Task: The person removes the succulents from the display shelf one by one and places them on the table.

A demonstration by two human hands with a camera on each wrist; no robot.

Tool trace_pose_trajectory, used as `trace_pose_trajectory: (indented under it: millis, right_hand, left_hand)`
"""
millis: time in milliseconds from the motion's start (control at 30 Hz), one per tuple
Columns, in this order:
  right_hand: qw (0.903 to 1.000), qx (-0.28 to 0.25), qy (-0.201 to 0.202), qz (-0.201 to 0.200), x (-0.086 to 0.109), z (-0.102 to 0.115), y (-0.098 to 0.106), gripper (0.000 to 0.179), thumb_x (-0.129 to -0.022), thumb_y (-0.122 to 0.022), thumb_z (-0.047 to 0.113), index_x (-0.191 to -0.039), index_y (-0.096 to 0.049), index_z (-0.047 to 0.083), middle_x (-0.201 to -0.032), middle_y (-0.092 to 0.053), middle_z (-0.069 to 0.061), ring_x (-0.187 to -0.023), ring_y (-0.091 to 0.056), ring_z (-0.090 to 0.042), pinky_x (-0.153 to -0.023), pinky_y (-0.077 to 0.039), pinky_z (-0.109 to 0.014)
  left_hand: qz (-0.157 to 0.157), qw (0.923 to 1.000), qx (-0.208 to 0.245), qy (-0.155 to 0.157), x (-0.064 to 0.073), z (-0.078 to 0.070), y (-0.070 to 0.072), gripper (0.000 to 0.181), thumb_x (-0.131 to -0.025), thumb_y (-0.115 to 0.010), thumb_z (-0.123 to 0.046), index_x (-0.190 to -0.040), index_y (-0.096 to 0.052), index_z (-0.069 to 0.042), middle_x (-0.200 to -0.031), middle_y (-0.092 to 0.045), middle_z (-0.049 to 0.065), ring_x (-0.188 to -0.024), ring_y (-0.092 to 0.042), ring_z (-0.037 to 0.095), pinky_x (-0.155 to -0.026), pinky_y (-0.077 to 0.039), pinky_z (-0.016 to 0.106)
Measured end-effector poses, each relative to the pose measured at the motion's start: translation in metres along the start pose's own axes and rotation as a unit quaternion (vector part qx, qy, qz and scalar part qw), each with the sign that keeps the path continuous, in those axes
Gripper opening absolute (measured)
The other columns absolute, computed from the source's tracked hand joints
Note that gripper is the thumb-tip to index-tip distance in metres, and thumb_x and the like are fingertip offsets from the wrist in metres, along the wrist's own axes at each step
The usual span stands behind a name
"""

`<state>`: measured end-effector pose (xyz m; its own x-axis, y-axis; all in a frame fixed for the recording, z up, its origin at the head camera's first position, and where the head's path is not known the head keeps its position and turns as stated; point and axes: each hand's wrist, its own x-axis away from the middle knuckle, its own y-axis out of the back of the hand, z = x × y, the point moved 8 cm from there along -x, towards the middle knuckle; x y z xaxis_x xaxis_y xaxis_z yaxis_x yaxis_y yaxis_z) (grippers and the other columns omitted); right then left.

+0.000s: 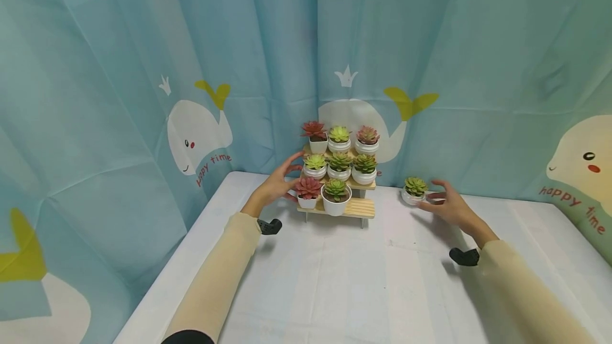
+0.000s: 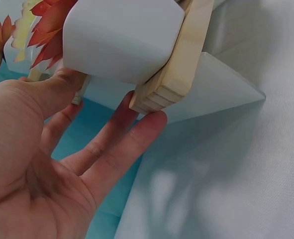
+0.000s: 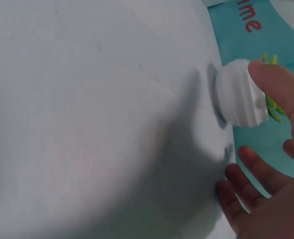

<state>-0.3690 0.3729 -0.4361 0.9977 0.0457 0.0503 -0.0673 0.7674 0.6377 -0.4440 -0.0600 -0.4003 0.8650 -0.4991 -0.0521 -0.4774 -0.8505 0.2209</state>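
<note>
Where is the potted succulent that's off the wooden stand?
In the head view, the lone potted succulent is right of the wooden stand, near the white table's back edge, with the right hand at its right side.

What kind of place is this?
Perhaps an indoor curtained corner: blue fabric curtains with printed white whales, a flat white tabletop, and a tiered wooden stand of small succulents in white pots.

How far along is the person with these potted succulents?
If the three-tier wooden stand is being filled, it looks nearly done: top tier and middle tier hold three potted succulents each, bottom tier two. In hand: the right hand is at a green potted succulent on the white tablecloth, its grip unclear; the left hand is at the stand's left side. Remaining, probably: that one into the bottom tier's bare right end.
</note>
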Motion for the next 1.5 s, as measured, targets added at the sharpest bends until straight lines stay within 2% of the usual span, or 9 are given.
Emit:
trace_pose_trajectory:
  millis: [433,567,767,833,933,1067,1300,1367,1500]
  right_hand:
    - [0.9977,0.051,0.042,0.008,0.026,0.022,0.029,0.100,-0.096,-0.073,0.043,-0.162,-0.009,0.004,-0.149,-0.040,-0.035,-0.132,-0.043,-0.054,-0.097,-0.047,-0.062]
    - [0.9970,0.057,0.052,0.001,0.033,0.028,0.036,0.099,-0.097,-0.073,0.041,-0.162,-0.010,0.004,-0.149,-0.039,-0.037,-0.131,-0.042,-0.055,-0.095,-0.047,-0.063]
    - [0.9953,0.066,0.068,-0.014,0.041,0.034,0.042,0.097,-0.096,-0.074,0.042,-0.162,-0.013,0.004,-0.149,-0.039,-0.036,-0.129,-0.046,-0.055,-0.096,-0.047,-0.067]
    - [0.9940,0.069,0.082,-0.022,0.044,0.038,0.043,0.095,-0.095,-0.075,0.040,-0.161,-0.017,0.004,-0.149,-0.041,-0.034,-0.128,-0.048,-0.054,-0.095,-0.050,-0.062]
    - [0.9910,0.068,0.111,-0.033,0.048,0.047,0.042,0.091,-0.095,-0.078,0.034,-0.160,-0.021,0.004,-0.148,-0.044,-0.033,-0.125,-0.052,-0.052,-0.091,-0.056,-0.036]
    - [0.9869,0.058,0.145,-0.040,0.051,0.060,0.037,0.087,-0.093,-0.080,0.025,-0.158,-0.026,0.002,-0.145,-0.048,-0.033,-0.122,-0.055,-0.052,-0.080,-0.046,-0.009]
    - [0.9834,0.049,0.170,-0.040,0.052,0.077,0.025,0.085,-0.092,-0.081,0.020,-0.158,-0.029,0.005,-0.143,-0.051,-0.031,-0.121,-0.057,-0.047,-0.082,-0.047,-0.007]
    - [0.9823,0.043,0.177,-0.041,0.053,0.084,0.022,0.085,-0.091,-0.082,0.019,-0.158,-0.031,0.008,-0.143,-0.052,-0.029,-0.120,-0.060,-0.036,-0.084,-0.048,-0.009]
    - [0.9805,0.031,0.190,-0.038,0.054,0.098,0.014,0.082,-0.092,-0.081,0.020,-0.157,-0.033,0.010,-0.142,-0.054,-0.027,-0.120,-0.060,-0.035,-0.085,-0.050,-0.012]
  left_hand:
    - [0.005,1.0000,0.004,-0.001,-0.002,0.000,0.000,0.076,-0.107,-0.052,0.000,-0.163,-0.022,-0.041,-0.164,-0.028,0.015,-0.092,-0.070,0.036,-0.072,-0.061,0.056]
    - [0.006,1.0000,0.008,-0.001,-0.003,0.000,-0.001,0.076,-0.106,-0.053,-0.001,-0.163,-0.023,-0.041,-0.165,-0.027,0.015,-0.110,-0.066,0.045,-0.073,-0.061,0.057]
    - [0.012,0.9997,0.018,-0.008,-0.007,0.000,-0.003,0.077,-0.105,-0.054,0.001,-0.163,-0.024,-0.041,-0.166,-0.026,0.014,-0.149,-0.030,0.038,-0.073,-0.061,0.058]
    - [0.013,0.9997,0.018,-0.009,-0.007,0.000,-0.003,0.077,-0.105,-0.054,0.001,-0.163,-0.024,-0.041,-0.166,-0.025,0.014,-0.152,-0.025,0.037,-0.073,-0.061,0.058]
    - [0.013,0.9997,0.019,-0.006,-0.006,0.001,-0.002,0.077,-0.105,-0.054,0.001,-0.163,-0.024,-0.040,-0.166,-0.025,0.014,-0.151,-0.027,0.038,-0.073,-0.061,0.058]
    - [0.012,0.9997,0.021,-0.004,-0.005,0.000,-0.001,0.077,-0.105,-0.053,0.002,-0.163,-0.024,-0.040,-0.166,-0.026,0.014,-0.146,-0.035,0.042,-0.074,-0.061,0.059]
    - [0.011,0.9997,0.021,-0.003,-0.001,0.000,0.000,0.076,-0.106,-0.052,0.002,-0.163,-0.024,-0.040,-0.165,-0.027,0.014,-0.135,-0.048,0.047,-0.073,-0.061,0.058]
    - [0.011,0.9997,0.022,-0.003,-0.001,0.000,0.001,0.077,-0.106,-0.053,0.002,-0.163,-0.024,-0.040,-0.165,-0.027,0.014,-0.139,-0.045,0.044,-0.073,-0.061,0.058]
    - [0.012,0.9997,0.021,-0.002,-0.003,0.001,0.001,0.077,-0.105,-0.053,0.002,-0.162,-0.025,-0.041,-0.166,-0.026,0.013,-0.148,-0.033,0.038,-0.072,-0.061,0.057]
